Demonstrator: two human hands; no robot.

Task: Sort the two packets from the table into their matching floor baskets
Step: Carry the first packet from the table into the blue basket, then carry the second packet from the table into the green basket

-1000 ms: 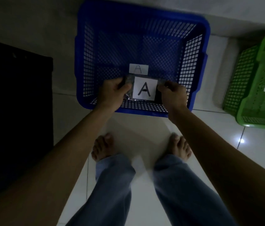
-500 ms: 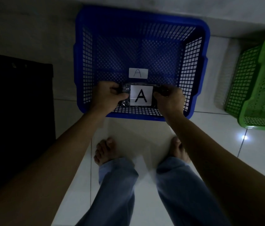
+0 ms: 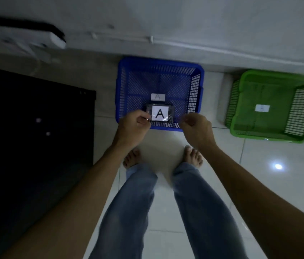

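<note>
The packet (image 3: pixel 160 113), clear-wrapped with a white card marked A, lies flat at the near end of the blue floor basket (image 3: pixel 121 94), just below the basket's own small A label (image 3: pixel 158 97). My left hand (image 3: pixel 134 125) hovers at the basket's near left corner, fingers loosely curled, with its fingertips over the packet's left edge in the image. My right hand (image 3: pixel 197 128) is above the near right corner, apart from the packet and holding nothing. A green basket (image 3: pixel 259 135) with a faint white label (image 3: pixel 262 108) sits to the right. No second packet is in sight.
A black table top (image 3: pixel 35 131) fills the left side. Both baskets stand on pale floor tiles against a wall. My bare feet (image 3: pixel 131 157) are just in front of the blue basket.
Both hands have let go of the A packet and drawn back toward me; the packet now rests in the blue basket. The camera has risen, showing more floor and the green basket.
</note>
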